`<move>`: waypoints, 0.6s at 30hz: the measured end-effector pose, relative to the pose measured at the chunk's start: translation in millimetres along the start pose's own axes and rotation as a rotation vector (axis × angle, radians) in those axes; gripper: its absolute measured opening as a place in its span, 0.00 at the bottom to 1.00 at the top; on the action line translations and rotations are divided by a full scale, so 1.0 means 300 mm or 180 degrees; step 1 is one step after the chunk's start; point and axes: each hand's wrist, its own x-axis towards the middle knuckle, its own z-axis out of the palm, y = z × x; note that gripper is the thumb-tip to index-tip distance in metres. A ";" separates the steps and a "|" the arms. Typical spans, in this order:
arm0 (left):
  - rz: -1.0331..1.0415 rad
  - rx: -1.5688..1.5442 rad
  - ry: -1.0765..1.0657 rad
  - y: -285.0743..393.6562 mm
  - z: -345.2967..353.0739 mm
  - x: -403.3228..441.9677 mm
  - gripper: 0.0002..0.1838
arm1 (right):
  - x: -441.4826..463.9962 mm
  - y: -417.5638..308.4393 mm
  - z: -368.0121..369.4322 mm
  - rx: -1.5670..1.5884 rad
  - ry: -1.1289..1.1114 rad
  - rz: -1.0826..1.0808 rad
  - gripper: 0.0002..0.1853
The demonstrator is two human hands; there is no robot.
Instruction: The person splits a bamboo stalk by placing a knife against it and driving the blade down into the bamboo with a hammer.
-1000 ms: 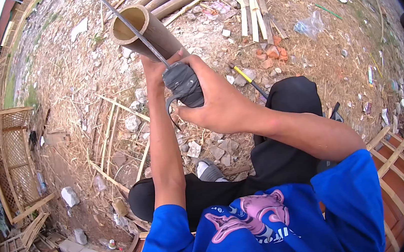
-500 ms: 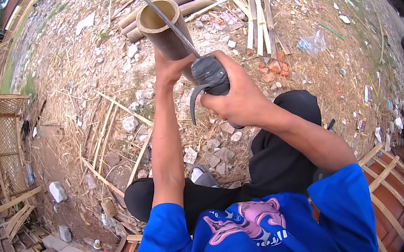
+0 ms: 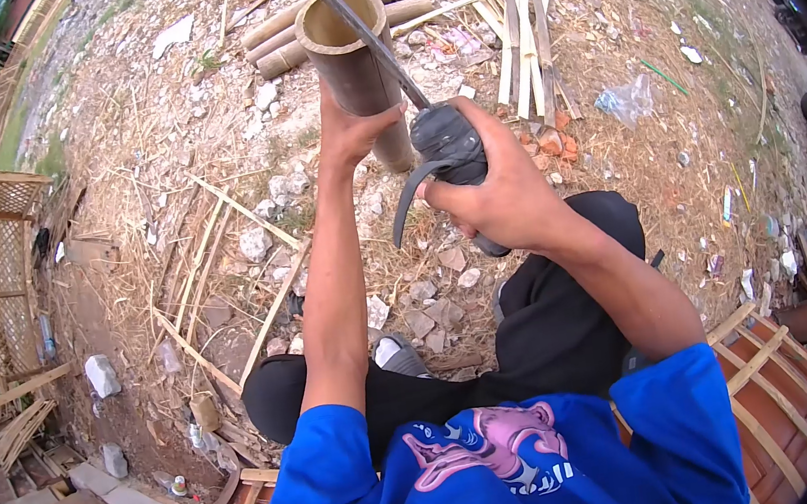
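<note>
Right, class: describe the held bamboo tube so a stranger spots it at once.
From the blue T-shirt at the bottom, follow the left arm up to the left hand. It grips the bamboo tube, whose open mouth a metal blade crosses in this view. Unlike the bamboo poles lying beyond, this one is hand-held.

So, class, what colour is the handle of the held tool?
The handle is greyish black, clearest in the head view.
</note>
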 end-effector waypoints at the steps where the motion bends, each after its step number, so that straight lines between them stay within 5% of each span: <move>1: 0.0003 0.0017 0.0010 -0.004 0.000 0.001 0.54 | -0.001 0.000 0.000 -0.0011 0.0025 -0.0036 0.30; 10: 0.0005 -0.0018 -0.0058 0.004 0.010 0.009 0.55 | 0.001 -0.028 -0.026 0.0194 -0.0051 0.0133 0.23; 18: 0.0163 0.0183 -0.0122 -0.039 0.010 0.039 0.52 | -0.015 -0.145 -0.086 0.0351 -0.0262 0.0477 0.38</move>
